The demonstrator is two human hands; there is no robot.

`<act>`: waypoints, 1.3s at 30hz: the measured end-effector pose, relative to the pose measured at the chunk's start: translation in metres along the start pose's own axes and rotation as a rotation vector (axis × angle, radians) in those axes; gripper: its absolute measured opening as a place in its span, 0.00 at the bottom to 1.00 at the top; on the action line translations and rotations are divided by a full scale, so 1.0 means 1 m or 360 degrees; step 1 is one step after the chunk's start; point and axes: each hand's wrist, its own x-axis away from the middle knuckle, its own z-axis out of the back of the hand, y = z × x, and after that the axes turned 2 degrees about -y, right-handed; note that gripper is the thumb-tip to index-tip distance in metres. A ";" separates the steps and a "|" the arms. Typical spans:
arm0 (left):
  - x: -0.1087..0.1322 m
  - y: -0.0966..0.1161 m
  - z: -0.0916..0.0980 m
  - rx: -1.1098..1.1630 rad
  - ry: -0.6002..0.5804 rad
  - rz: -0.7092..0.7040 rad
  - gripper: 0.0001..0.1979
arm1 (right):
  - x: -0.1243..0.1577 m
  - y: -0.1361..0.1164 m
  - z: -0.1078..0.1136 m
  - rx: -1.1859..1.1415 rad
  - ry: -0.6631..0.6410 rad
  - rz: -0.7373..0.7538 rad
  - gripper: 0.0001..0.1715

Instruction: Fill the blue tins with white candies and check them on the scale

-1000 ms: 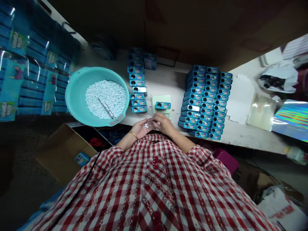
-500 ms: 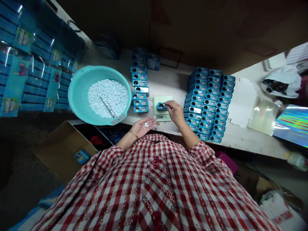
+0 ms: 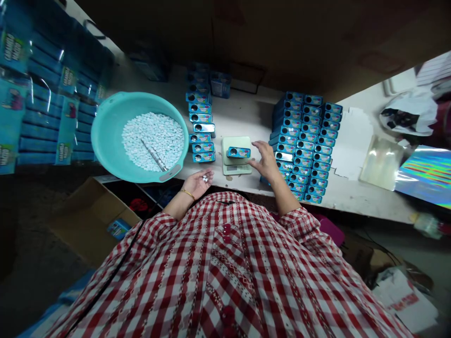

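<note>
Several white candies [image 3: 205,178] rest in my left hand [image 3: 198,185], palm up and loosely cupped, left of center. My right hand [image 3: 267,162] is spread and released beside the tin [image 3: 238,152], which sits on the scale [image 3: 235,141] mid-frame; whether the hand touches either, I can't tell. I'd lift it clear for a true reading. The pale table [image 3: 252,112] bears a basin [image 3: 102,136] left; the lower-left floor [image 3: 24,225] is dim.
</note>
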 end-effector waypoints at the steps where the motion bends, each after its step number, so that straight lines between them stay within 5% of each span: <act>1: 0.000 0.001 0.000 -0.0002 0.0008 -0.0005 0.11 | -0.002 -0.002 -0.002 0.0016 -0.0049 -0.0009 0.33; 5: -0.001 0.003 0.000 0.0013 0.0052 -0.0007 0.10 | -0.007 -0.009 -0.011 0.0099 -0.0197 -0.0028 0.36; 11: 0.000 0.007 0.004 0.0068 0.0050 0.0018 0.10 | -0.030 -0.013 -0.014 0.0196 -0.0346 0.0019 0.23; 17: 0.007 0.014 0.016 0.0124 0.0056 -0.0049 0.10 | -0.140 -0.009 -0.011 0.0329 -0.0013 -0.0101 0.21; 20: 0.012 0.015 0.022 0.0162 0.0080 -0.0081 0.09 | -0.192 -0.015 -0.019 0.0357 -0.0027 -0.0254 0.22; 23: 0.015 0.013 0.026 0.0185 0.0074 -0.0068 0.09 | -0.214 -0.020 -0.031 0.0349 -0.0054 -0.0275 0.24; 28: 0.016 0.017 0.010 0.0114 -0.0068 -0.0053 0.13 | -0.205 -0.012 -0.039 0.0240 -0.0174 -0.0323 0.29; 30: 0.014 0.025 -0.008 0.0079 -0.0179 -0.0100 0.15 | -0.189 -0.016 -0.035 0.0130 -0.0065 -0.0298 0.29; 33: 0.008 0.039 -0.038 0.0055 -0.0306 -0.0189 0.15 | -0.148 -0.041 -0.029 -0.0061 0.0116 0.0053 0.21; 36: -0.002 0.047 -0.058 0.0065 -0.0394 -0.0312 0.17 | -0.100 -0.076 -0.029 -0.0195 -0.0234 0.0576 0.16; 39: -0.012 0.045 -0.065 0.0014 -0.0438 -0.0342 0.21 | -0.074 -0.093 -0.034 -0.0084 -0.0426 0.0673 0.14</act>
